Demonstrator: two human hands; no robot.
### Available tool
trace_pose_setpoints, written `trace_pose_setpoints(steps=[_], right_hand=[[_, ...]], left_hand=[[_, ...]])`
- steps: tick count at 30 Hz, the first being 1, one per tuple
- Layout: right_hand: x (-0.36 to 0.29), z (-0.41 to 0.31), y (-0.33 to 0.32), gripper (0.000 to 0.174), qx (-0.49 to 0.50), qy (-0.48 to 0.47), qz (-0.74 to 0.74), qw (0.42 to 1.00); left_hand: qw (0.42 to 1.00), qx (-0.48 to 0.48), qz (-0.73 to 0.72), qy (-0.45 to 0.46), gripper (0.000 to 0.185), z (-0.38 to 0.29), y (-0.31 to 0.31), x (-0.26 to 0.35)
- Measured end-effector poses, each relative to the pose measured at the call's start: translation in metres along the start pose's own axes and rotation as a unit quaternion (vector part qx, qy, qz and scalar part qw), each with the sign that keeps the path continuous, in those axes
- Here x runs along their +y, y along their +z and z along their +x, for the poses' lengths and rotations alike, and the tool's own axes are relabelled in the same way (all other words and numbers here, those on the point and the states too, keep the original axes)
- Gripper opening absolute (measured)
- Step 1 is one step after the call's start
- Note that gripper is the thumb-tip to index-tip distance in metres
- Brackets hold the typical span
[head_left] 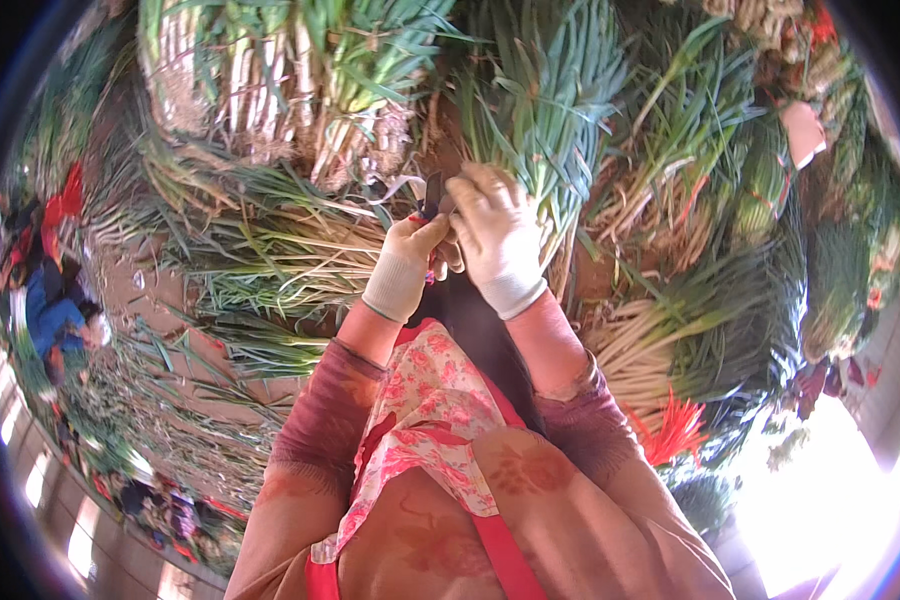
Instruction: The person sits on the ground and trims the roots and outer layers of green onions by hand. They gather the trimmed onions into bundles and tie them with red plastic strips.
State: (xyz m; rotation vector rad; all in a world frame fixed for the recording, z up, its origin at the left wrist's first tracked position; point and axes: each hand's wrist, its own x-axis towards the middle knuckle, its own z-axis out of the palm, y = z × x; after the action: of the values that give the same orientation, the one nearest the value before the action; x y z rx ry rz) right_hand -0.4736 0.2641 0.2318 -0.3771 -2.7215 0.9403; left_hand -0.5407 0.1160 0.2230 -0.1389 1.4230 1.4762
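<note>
My left hand (407,251), in a whitish knitted glove, is closed around what looks like a small knife (433,193). Its dark blade points away from me. Beside the blade is my right hand (499,225), also gloved, with its fingers bent and their tips near the left thumb. Whether those fingers pinch anything is hidden. Just beyond the right hand lies a leafy bunch of green onions (547,127). More green onions (322,244) lie on the left, pale stems towards my hands. Over my lap hangs a floral apron (439,382).
Thick bundles of green onions with rooted white stalks (262,90) stand at the far side. Red ties (675,429) lie by my right elbow, near loose stalks (630,337). Soil ground (150,289) strewn with leaves stretches left, where another person (60,319) in blue is at work.
</note>
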Motion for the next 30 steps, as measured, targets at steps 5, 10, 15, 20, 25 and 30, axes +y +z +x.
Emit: trace_pose_setpoints(steps=[5, 10, 15, 20, 25, 30], right_hand=[[0.018, -0.044, 0.009, 0.031, -0.052, 0.053, -0.062, 0.995], [0.017, -0.087, 0.030, 0.020, -0.179, 0.240, 0.060, 0.952], [0.036, -0.134, 0.063, 0.036, -0.071, 0.340, 0.188, 0.919], [0.073, -0.207, 0.103, 0.027, -0.049, 0.547, 0.462, 0.696], [0.129, -0.295, 0.139, 0.012, 0.095, 0.632, 0.535, 0.553], [0.231, -0.361, 0.166, 0.018, -0.142, 0.614, 0.003, 0.777]], left_hand=[[0.995, 0.045, 0.015, -0.084, 0.039, 0.009, 0.012, -0.033], [0.994, 0.085, 0.062, -0.036, 0.024, 0.019, 0.029, -0.072], [0.998, 0.046, 0.036, -0.031, 0.034, 0.007, 0.041, -0.129], [0.977, -0.039, -0.060, -0.199, 0.045, 0.007, 0.040, -0.183], [0.918, -0.167, 0.342, -0.111, 0.043, -0.013, 0.045, -0.237], [0.784, -0.281, 0.554, 0.003, 0.050, -0.041, 0.064, -0.304]])
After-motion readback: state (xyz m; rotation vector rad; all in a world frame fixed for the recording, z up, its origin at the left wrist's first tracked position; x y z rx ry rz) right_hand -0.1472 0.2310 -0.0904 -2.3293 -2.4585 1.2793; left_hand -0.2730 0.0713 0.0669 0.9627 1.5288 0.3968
